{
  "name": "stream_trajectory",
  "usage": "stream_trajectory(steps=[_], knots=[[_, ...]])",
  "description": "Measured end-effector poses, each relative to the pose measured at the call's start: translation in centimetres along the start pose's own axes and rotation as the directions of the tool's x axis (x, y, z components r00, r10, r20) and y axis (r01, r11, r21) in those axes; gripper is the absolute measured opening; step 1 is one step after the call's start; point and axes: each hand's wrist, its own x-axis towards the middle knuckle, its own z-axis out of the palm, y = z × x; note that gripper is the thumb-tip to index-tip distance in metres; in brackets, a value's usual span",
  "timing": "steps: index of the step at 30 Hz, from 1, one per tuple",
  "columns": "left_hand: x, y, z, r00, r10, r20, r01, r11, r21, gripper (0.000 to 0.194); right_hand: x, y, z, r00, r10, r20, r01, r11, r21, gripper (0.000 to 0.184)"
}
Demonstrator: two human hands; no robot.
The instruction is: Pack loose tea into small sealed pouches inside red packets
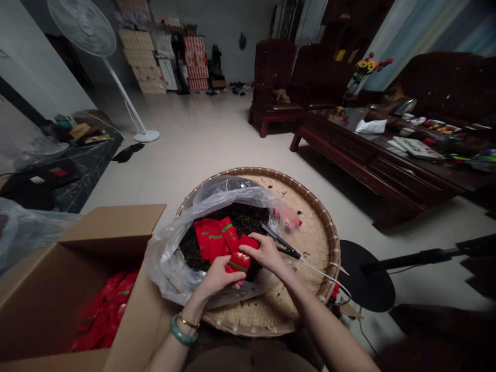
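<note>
My left hand (220, 276) and my right hand (267, 252) both grip a small red packet (237, 261) with a green stripe, thumbs pressed on it. Beneath them, a clear plastic bag (166, 279) lies open, holding dark dried leaves (250, 213) that look like tea. Several flat red packets (209, 235) rest on the leaves. A black flat-iron-like tool (284, 246) with a white cord lies beside my right hand, its two arms apart. All this sits on a round woven bamboo tray (318, 227). Fingers hide part of the packet I hold.
At left stands an open cardboard box (127, 320) with many red packets (110, 310) inside. More red packets (289, 218) show through plastic on the tray's right. A black round stand base (366, 276) is right of the tray; a dark wooden table (372, 170) and white fan (147, 136) stand farther off.
</note>
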Motion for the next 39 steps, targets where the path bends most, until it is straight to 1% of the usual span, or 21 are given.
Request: stream_trajectory(steps=[3, 5, 7, 9, 11, 14, 17, 21, 23, 24, 26, 27, 28, 29, 31, 32, 34, 36, 39], knots=[[-0.2, 0.1, -0.4, 0.999, -0.024, 0.049, 0.022, 0.999, 0.045, 0.028, 0.3, 0.4, 0.3, 1.000, 0.015, -0.026, -0.014, 0.999, 0.036, 0.038], [-0.3, 0.3, -0.9, 0.997, -0.030, 0.077, 0.025, 0.997, 0.069, 0.027, 0.4, 0.6, 0.5, 0.999, 0.026, -0.046, -0.021, 0.996, 0.089, 0.040], [-0.2, 0.4, -1.1, 0.997, 0.003, 0.078, -0.010, 0.996, 0.088, 0.030, 0.4, 0.6, 0.5, 0.998, 0.021, -0.067, -0.014, 0.995, 0.102, 0.039], [0.0, 0.5, -1.1, 0.996, 0.040, 0.077, -0.044, 0.997, 0.059, 0.038, 0.2, 0.4, 0.5, 0.997, -0.015, -0.074, 0.020, 0.997, 0.068, 0.037], [0.3, 0.3, -0.8, 0.997, 0.024, 0.077, -0.021, 0.999, -0.039, 0.042, -0.1, 0.3, 0.6, 0.996, -0.078, -0.038, 0.079, 0.997, 0.022, 0.036], [0.8, -0.1, 0.0, 0.997, -0.050, 0.051, 0.058, 0.984, -0.170, 0.043, -0.4, 0.3, 0.7, 0.990, -0.136, 0.048, 0.136, 0.991, -0.007, 0.034], [0.8, -0.5, 0.3, 0.998, -0.068, 0.015, 0.069, 0.980, -0.188, 0.041, -0.7, 0.5, 0.8, 0.987, -0.122, 0.102, 0.125, 0.992, -0.018, 0.028], [0.5, -0.4, 0.4, 0.997, -0.056, 0.048, 0.065, 0.974, -0.215, 0.039, -1.0, 0.7, 1.4, 0.979, -0.147, 0.141, 0.160, 0.983, -0.088, 0.032], [0.5, -0.4, 0.4, 0.998, -0.049, 0.048, 0.059, 0.970, -0.234, 0.040, -0.8, 0.6, 1.4, 0.976, -0.168, 0.142, 0.182, 0.979, -0.090, 0.032], [0.6, -0.4, 0.4, 0.998, -0.052, 0.037, 0.060, 0.969, -0.240, 0.041, -0.6, 0.7, 1.1, 0.978, -0.173, 0.117, 0.184, 0.979, -0.085, 0.030], [0.7, -0.4, 0.4, 0.998, -0.068, -0.016, 0.062, 0.965, -0.253, 0.044, -0.3, 1.0, 0.1, 0.985, -0.173, 0.005, 0.173, 0.978, -0.113, 0.027], [0.8, -0.4, 0.4, 0.996, -0.075, -0.051, 0.059, 0.962, -0.265, 0.045, -0.1, 1.4, -0.7, 0.983, -0.171, -0.072, 0.158, 0.975, -0.155, 0.026], [0.8, -0.5, 0.4, 0.993, -0.079, -0.087, 0.052, 0.959, -0.279, 0.047, -0.1, 1.9, -1.5, 0.974, -0.174, -0.142, 0.138, 0.963, -0.232, 0.023], [0.8, -0.5, 0.3, 0.990, -0.082, -0.118, 0.044, 0.955, -0.295, 0.048, -0.2, 2.6, -2.2, 0.968, -0.183, -0.171, 0.118, 0.935, -0.334, 0.023], [0.8, -0.6, 0.3, 0.983, -0.091, -0.160, 0.035, 0.945, -0.324, 0.049, -0.6, 4.1, -3.3, 0.971, -0.159, -0.181, 0.039, 0.845, -0.533, 0.044], [0.8, -0.6, 0.3, 0.981, -0.097, -0.170, 0.035, 0.941, -0.336, 0.050, -0.9, 4.9, -3.5, 0.977, -0.131, -0.171, 0.000, 0.794, -0.608, 0.051], [0.8, -0.5, 0.4, 0.978, -0.109, -0.180, 0.040, 0.936, -0.350, 0.051, -1.4, 6.3, -3.5, 0.986, -0.083, -0.147, -0.041, 0.729, -0.683, 0.056], [0.8, -0.4, 0.5, 0.979, -0.106, -0.177, 0.038, 0.936, -0.351, 0.052, -1.7, 7.3, -3.4, 0.988, -0.053, -0.144, -0.060, 0.730, -0.681, 0.055], [0.8, -0.4, 0.5, 0.981, -0.095, -0.170, 0.031, 0.937, -0.347, 0.051, -1.3, 7.3, -4.0, 0.985, -0.059, -0.162, -0.045, 0.819, -0.572, 0.047]])
